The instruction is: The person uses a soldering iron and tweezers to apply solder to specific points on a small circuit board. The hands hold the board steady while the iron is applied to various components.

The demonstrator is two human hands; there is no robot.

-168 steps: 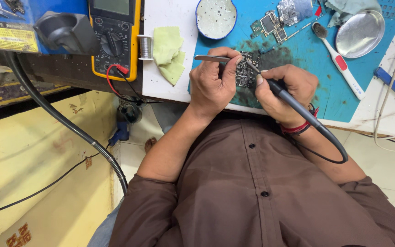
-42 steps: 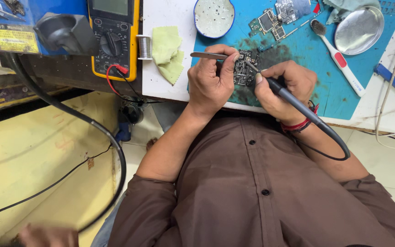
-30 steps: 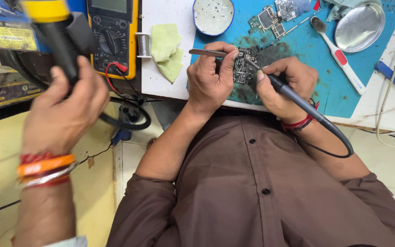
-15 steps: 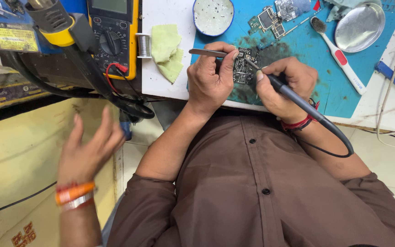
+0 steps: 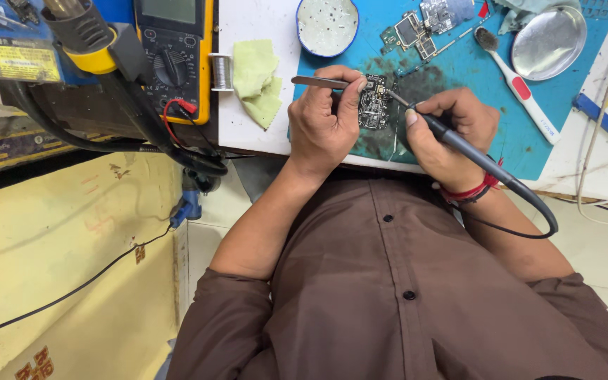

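Observation:
My left hand (image 5: 321,130) grips thin metal tweezers (image 5: 314,81) and rests against a small dark circuit board (image 5: 373,109) at the near edge of the blue work mat (image 5: 473,70). The tweezers lie across the top of the hand and point left. My right hand (image 5: 452,137) holds a black soldering iron (image 5: 459,144) like a pen, its tip touching the right edge of the board. The iron's black cable loops back past my right wrist, which wears a red thread band.
A yellow multimeter (image 5: 174,49), a solder spool (image 5: 223,70) and a green cloth (image 5: 258,81) lie to the left. A hot-air gun (image 5: 82,32) sits at far left. Behind are a round dish (image 5: 327,24), loose boards (image 5: 431,21), a brush (image 5: 518,84) and a metal bowl (image 5: 548,41).
Another person's hand came in at the left, set the hot-air gun back in its place and withdrew out of view. My own two hands have barely moved on the board.

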